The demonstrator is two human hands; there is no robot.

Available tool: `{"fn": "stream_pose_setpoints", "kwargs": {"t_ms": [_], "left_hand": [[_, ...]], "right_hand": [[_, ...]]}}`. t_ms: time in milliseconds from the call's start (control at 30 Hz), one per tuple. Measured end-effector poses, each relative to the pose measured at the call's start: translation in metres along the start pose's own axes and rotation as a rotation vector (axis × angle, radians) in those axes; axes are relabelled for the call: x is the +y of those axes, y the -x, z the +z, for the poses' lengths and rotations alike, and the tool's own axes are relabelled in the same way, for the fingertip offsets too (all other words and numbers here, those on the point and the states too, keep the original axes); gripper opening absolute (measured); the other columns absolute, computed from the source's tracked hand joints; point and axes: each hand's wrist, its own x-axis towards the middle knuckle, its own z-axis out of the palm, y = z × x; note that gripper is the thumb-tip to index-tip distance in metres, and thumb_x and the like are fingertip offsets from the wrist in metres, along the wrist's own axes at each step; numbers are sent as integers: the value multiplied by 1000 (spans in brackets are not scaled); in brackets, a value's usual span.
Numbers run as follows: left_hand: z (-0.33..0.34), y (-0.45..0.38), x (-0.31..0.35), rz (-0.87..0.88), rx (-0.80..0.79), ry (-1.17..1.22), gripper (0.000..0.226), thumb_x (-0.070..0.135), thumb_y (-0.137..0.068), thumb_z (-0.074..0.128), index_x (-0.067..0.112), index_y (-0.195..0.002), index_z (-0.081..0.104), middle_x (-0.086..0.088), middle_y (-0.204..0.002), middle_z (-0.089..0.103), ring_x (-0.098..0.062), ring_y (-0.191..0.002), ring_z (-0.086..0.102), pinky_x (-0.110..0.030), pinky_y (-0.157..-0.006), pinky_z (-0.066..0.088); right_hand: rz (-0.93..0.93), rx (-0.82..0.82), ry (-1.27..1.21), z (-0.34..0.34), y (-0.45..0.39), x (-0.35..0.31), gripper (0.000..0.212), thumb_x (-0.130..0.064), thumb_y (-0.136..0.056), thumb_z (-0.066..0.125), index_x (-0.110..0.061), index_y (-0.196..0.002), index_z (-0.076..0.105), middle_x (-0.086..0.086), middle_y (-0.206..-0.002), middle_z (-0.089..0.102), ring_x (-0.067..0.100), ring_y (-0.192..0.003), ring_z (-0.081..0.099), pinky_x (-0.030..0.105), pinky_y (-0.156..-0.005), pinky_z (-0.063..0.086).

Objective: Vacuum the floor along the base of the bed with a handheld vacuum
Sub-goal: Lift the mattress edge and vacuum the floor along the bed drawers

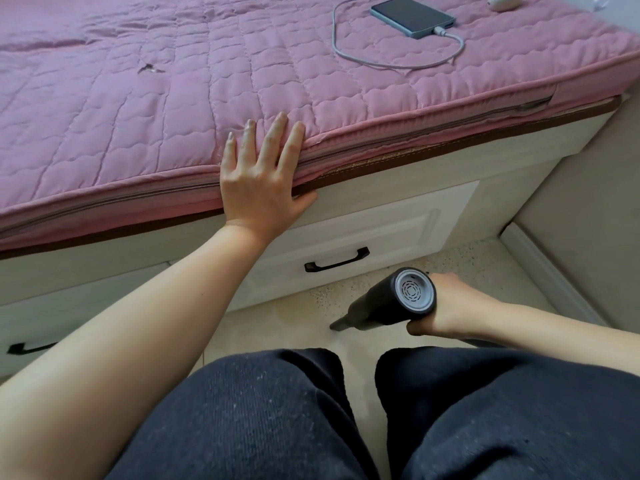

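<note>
- The right hand (pixel 450 306) is wrapped around the grip of the handheld vacuum (pixel 391 299), holding it low with the grey rear cap turned up toward the camera and the body slanting down and to the left.
- The vacuum's narrow nozzle (pixel 337 323) sits at or just above the floor (pixel 277 327); actual contact cannot be told from this angle.
- The left hand (pixel 259 181) holds nothing: it lies flat with fingers spread on the edge of the pink quilted mattress (pixel 138 98), thumb hooked over the side, seemingly as a brace while the person crouches.
- Both knees, in dark trousers (pixel 277 410), fill the bottom of the view just in front of the bed.
- Step in hand, as I judge it: sweeping the strip of floor in front of the bed base, with the nozzle a little out from the drawer front (pixel 363 233) rather than against it.
- The next move seems to call for bringing the nozzle in to the seam where base meets floor, then drawing it along; the speckled patch (pixel 450 261) toward the corner looks like it wants attention.
- Counted: one vacuum, two bare hands, two black drawer handles in view (one (pixel 337 263) near the vacuum, one (pixel 24 348) at the left edge).
- On the mattress, well away from the work: one flat blue-grey device (pixel 412 17) with one cable (pixel 381 60) plugged in, and one pale rounded object (pixel 504 1) at the top edge.
</note>
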Motion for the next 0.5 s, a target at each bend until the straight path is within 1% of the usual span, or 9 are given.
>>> {"fn": "stream_pose_setpoints", "kwargs": {"t_ms": [33,100,333,500], "left_hand": [[0,0,0,-1,1,-3,81,59,-78,55,19,-147,45,-9,-149,48,-44,-130,49,-61,-106,39],[0,0,0,-1,2,-8,81,59,-77,56,19,-146,46,-8,-149,48,-44,-130,49,-61,-106,39],[1,0,-1,2,8,-16,81,59,-77,56,18,-146,46,-9,-149,49,-45,-129,50,-61,-106,39],[1,0,0,0,17,-15,80,60,-78,57,18,-146,47,-9,-148,50,-45,-129,50,-61,-105,40]], "right_hand": [[-3,8,-6,1,-2,-1,24,-16,-62,73,-7,-79,59,9,-79,67,23,-70,63,35,-58,48],[-7,18,-11,2,-4,-2,23,-17,-61,73,-10,-78,59,8,-79,67,25,-77,66,38,-63,52],[-6,26,13,9,-8,-7,23,-19,-63,74,-9,-79,61,6,-77,68,22,-74,66,39,-65,53],[-29,23,55,11,-10,-10,21,-22,-65,74,-13,-78,60,2,-75,66,19,-71,64,36,-64,51]]}}
